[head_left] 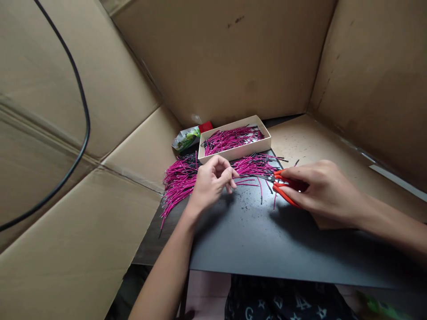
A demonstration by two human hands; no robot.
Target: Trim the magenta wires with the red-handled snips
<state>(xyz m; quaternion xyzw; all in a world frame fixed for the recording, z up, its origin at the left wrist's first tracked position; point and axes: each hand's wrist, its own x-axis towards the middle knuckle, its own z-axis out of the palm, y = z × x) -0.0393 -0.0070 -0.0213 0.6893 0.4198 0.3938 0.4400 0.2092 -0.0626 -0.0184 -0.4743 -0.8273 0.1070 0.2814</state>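
Right hand [320, 191] is holding red-handled snips [282, 192] over the middle of the dark bench [240, 240], blades pointing left. Left hand [213, 180] is curling its fingers narrowly near the blade tips; whether they are pinching a wire, I can't tell from here. Pink-and-black wires [178, 182] are lying heaped toward the bench's left edge. Toward the far edge, a pale box [250, 149] is holding more wires, a green-and-red packet [188, 138] sitting just beside its left end.

The right fingers [302, 171] partly hide the red-handled tool [286, 195]; 2 edges crop the cable [88, 122].
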